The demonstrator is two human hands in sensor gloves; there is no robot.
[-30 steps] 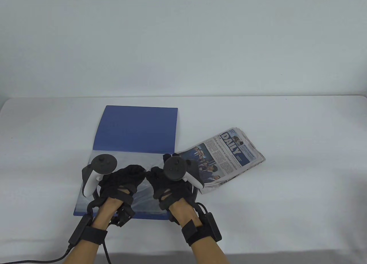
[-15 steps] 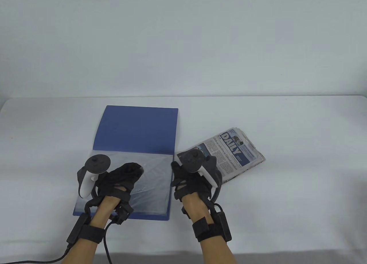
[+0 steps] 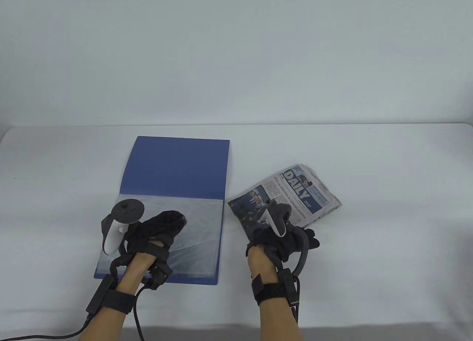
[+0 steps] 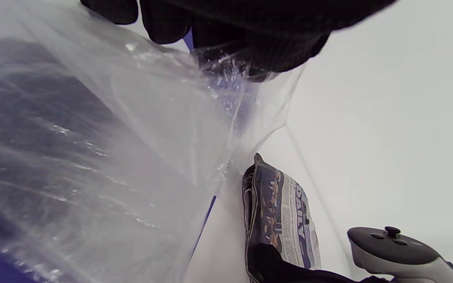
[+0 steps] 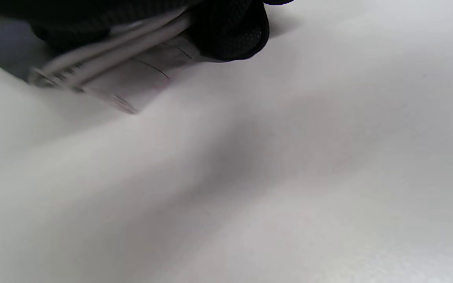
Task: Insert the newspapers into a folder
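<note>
On the white table [image 3: 388, 163], an open blue plastic folder [image 3: 177, 163] lies with its clear plastic sleeve [image 3: 201, 226] facing up. Left hand [image 3: 157, 228] pinches the sleeve's edge, lifting it from the cover. Just beside the folder, the folded newspaper with the "DAILY" masthead [image 3: 299, 191] rests on the table; right hand [image 3: 286, 237] grips its near edge between thumb and fingers. Progress: early, judged. Folder opened, sleeve parted, paper grasped; none of it inserted yet.

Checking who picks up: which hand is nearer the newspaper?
Right. The right hand grips the newspaper's near edge; the left hand holds the folder's plastic sleeve, apart from it.
</note>
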